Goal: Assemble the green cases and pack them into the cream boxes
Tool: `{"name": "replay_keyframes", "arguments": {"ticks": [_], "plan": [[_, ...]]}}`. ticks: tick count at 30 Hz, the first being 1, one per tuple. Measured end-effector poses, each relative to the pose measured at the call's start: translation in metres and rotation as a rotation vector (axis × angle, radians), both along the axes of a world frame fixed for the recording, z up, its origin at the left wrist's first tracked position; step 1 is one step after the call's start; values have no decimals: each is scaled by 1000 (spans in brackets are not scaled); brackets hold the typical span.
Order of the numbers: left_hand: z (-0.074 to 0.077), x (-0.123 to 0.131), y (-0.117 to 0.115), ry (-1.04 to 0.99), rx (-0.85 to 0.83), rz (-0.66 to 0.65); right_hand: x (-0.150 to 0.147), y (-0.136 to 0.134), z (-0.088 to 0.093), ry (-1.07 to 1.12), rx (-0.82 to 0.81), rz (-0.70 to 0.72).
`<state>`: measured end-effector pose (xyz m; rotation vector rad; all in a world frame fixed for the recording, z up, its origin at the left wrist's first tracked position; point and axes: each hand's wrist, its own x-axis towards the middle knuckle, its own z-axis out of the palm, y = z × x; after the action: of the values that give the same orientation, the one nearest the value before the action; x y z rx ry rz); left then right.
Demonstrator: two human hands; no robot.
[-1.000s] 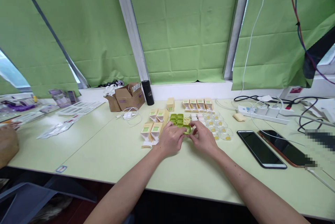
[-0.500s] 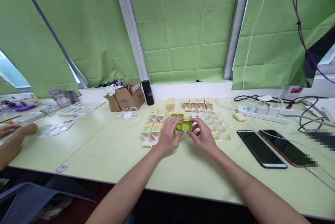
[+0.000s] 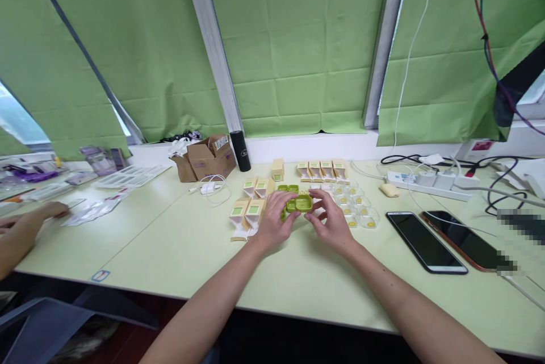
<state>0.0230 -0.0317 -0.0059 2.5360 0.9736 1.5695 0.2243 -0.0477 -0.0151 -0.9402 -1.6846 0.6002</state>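
Between my two hands, just above the table, I hold a small green plastic case with its hollow inside facing me. My left hand grips its left end between thumb and fingers. At the right end, my right hand pinches the case with thumb and fingertips. Behind it sit more green cases, partly hidden by my left hand. Small cream boxes with green windows stand open left of my left hand. Clear plastic shells with yellow centres lie in rows beside my right hand.
More cream boxes stand at the back. A cardboard box and black bottle are behind left. Two phones and a power strip with cables lie at right. Another person's hand is at far left.
The green case has tilted slightly in my hands, which stay in nearly the same place. At far left, the other person's hand has moved a little to the right.
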Motion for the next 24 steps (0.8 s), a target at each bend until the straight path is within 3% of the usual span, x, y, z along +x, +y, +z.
{"name": "replay_keyframes", "arguments": {"ticks": [5,24], "plan": [[-2,0,2,-50,-93,52,1,0,0,-35,-2,-10],[-6,3,8,-272,-338,58,3,5,-9,-198,77,-3]]}}
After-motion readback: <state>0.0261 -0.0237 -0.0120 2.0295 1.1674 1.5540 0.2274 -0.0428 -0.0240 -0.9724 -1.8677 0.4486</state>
